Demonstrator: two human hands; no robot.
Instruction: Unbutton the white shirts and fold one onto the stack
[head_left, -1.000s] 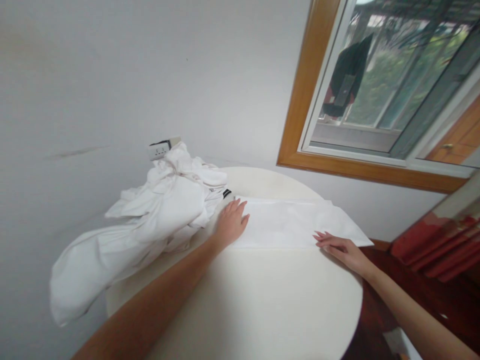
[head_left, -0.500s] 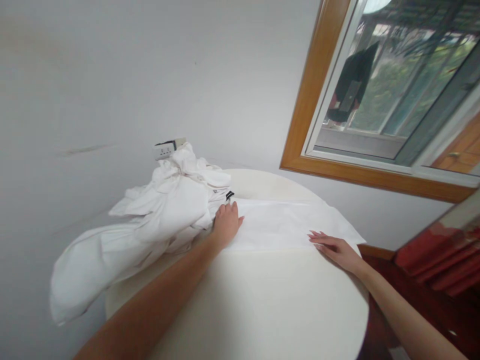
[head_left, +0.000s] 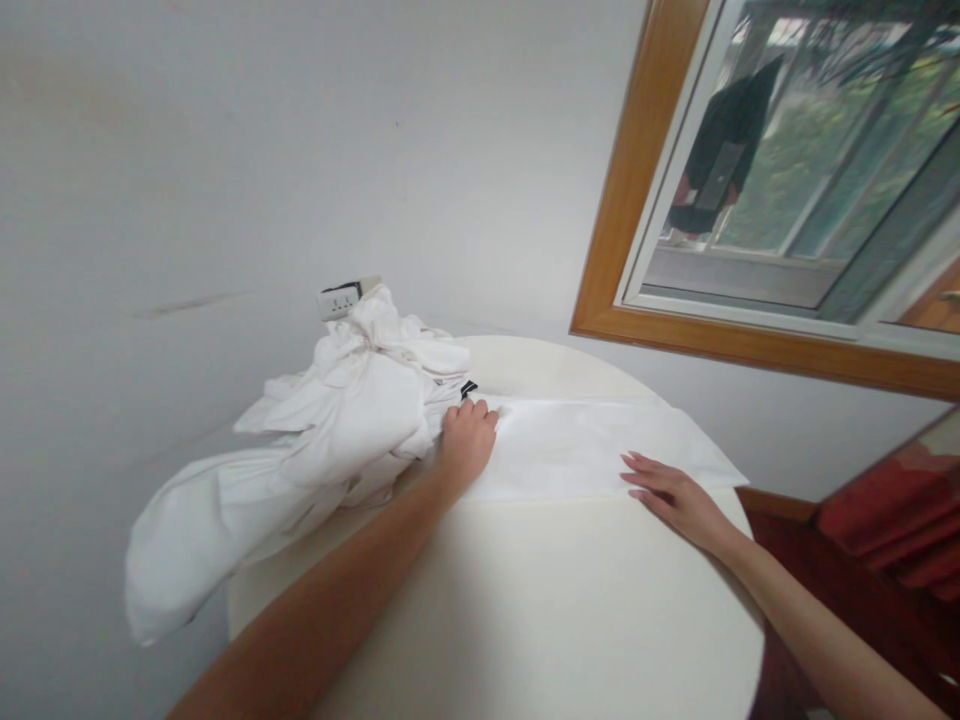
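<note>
A strip of smooth white cloth (head_left: 570, 440) lies flat across the round table (head_left: 570, 590). At its left end is my left hand (head_left: 469, 440), its fingers curled and its thumb drawn in; the cloth puckers beside the thumb. My right hand (head_left: 671, 495) rests on the strip's right part and near edge, palm down with fingers apart. Left of my left hand a heap of crumpled white fabric (head_left: 360, 400) hangs over the table's left side. A small black tag (head_left: 469, 388) shows just beyond my left fingertips.
Behind the heap, a power socket (head_left: 341, 301) is on the white wall (head_left: 450, 180). A wood-framed window (head_left: 600, 250) is at the upper right, with a dark garment (head_left: 720, 150) hanging beyond it. Red fabric (head_left: 892, 510) hangs at the right above the dark floor (head_left: 825, 590).
My left thumb has closed in toward the fingers, and the cloth there has puckered. The right fingers have spread slightly. The whole view has shifted a little.
</note>
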